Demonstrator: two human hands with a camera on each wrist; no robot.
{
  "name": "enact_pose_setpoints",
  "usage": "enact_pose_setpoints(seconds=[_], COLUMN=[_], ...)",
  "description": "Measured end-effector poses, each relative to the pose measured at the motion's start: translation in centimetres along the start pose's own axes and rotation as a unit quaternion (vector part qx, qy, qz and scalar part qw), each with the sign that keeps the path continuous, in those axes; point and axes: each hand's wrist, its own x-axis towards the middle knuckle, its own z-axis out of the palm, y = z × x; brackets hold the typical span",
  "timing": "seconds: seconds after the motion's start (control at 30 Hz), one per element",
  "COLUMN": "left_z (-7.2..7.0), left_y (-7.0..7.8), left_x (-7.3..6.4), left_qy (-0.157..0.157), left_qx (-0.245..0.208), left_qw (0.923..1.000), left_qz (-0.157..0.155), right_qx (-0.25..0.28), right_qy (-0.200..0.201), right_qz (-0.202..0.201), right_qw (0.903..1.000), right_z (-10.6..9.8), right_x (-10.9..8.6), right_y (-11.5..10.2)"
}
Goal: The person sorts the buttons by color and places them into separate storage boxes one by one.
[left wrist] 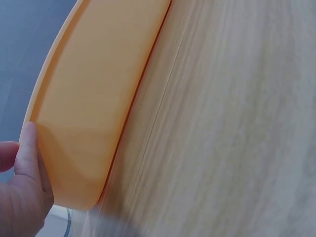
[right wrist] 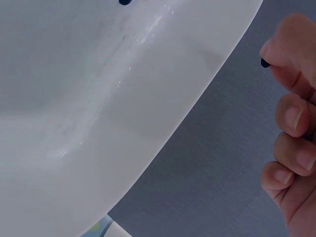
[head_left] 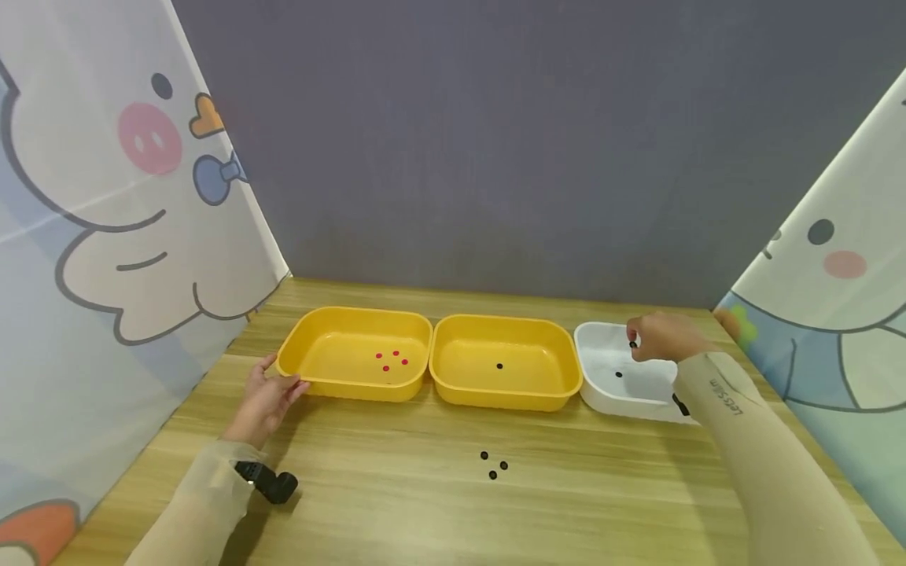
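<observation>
My right hand (head_left: 664,336) is raised over the white tray (head_left: 602,399), thumb and forefinger pinching a small black disc (right wrist: 265,63). The other right fingers are curled in. A second black disc (head_left: 619,375) lies on the white tray's floor. At the far left, my left hand (head_left: 263,401) holds the front left corner of a yellow tray (head_left: 354,388). Up close, a straight finger (left wrist: 28,153) lies along that tray's outer wall, with the thumb on the other side of the rim. Several small red discs (head_left: 385,368) lie in this tray.
A second yellow tray (head_left: 506,399) stands between the other two, with one black disc (head_left: 499,366) inside. Three black discs (head_left: 492,475) lie on the wooden table (head_left: 396,487) in front. A grey panel (head_left: 481,157) rises behind; printed cloth (head_left: 99,236) hangs at both sides.
</observation>
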Motion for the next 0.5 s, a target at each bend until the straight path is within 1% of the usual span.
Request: enact_pose_setpoints(seconds=[0.2,0.33,0.5], left_z=[0.14,0.01,-0.07], left_y=[0.21,0.16,0.03], left_x=[-0.04,-0.18,-0.22], left_qy=[0.002,0.001,-0.004], left_qx=[0.005,0.000,-0.001], left_qw=[1.0000,1.0000,1.0000], left_qz=[0.000,0.000,0.006], right_qx=[-0.003,-0.001,0.003], right_qy=[-0.007,-0.011,-0.019], right_qz=[0.014,0.011,0.004], right_qw=[0.9999,0.9999,0.9998], right_z=[0.08,0.07,0.08], right_x=[0.64,0.92,0.83], right_y=[-0.47,-0.73,-0.65])
